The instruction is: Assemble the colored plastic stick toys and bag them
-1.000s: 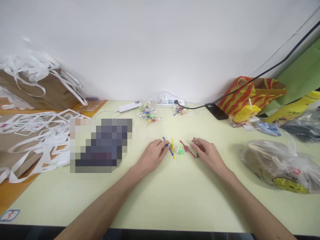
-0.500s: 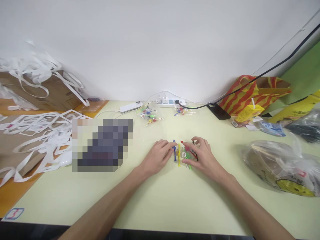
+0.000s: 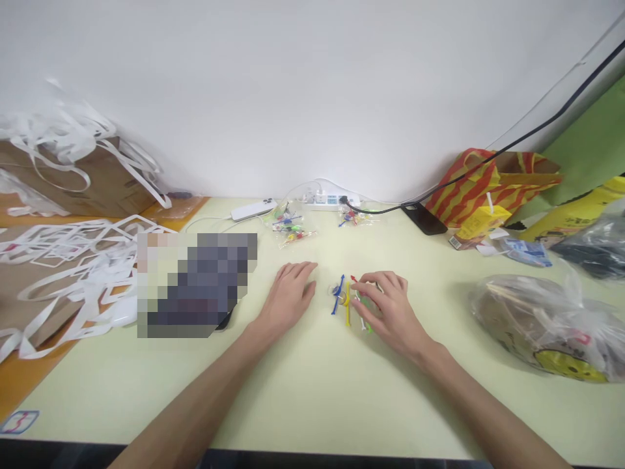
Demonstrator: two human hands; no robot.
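A small cluster of coloured plastic sticks lies on the pale yellow table between my hands. A blue stick and a yellow stick lie bare at the cluster's left side. My right hand rests over the red, green and white pieces, fingers curled down on them and thumb beside the yellow stick. My left hand lies flat on the table a little to the left of the blue stick, fingers spread, holding nothing.
Two clear packets of coloured pieces lie further back, near a power strip and a white phone. A full plastic bag sits right, a striped bag behind it. White paper strips pile up left.
My left hand has let go of the blue stick and drawn back to the left, lying flat. My right hand has slid left over the red and green pieces, pushing the cluster together.
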